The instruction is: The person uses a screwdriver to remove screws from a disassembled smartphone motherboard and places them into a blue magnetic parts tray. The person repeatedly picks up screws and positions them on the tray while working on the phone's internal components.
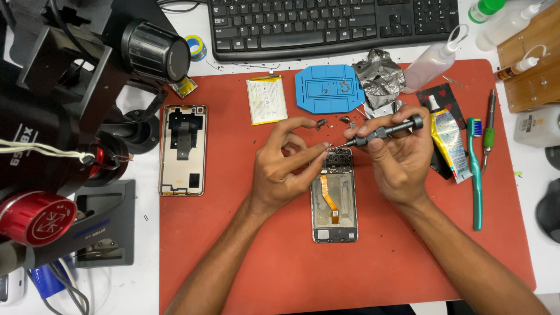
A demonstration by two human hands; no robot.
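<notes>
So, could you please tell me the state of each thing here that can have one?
Phone: opened, back off, orange flex cable exposed.
Back cover: removed, lying inner side up.
Battery: taken out, lying flat.
Screwdriver: held in right hand, tip at left hand fingertips.
Glue tube: capped.
Blue tray: holds small parts.

Two bare forearms, no sleeves in view. Left hand and right hand without gloves, rings, watch or wristband. Short, plain fingernails on fingers of both hands.
</notes>
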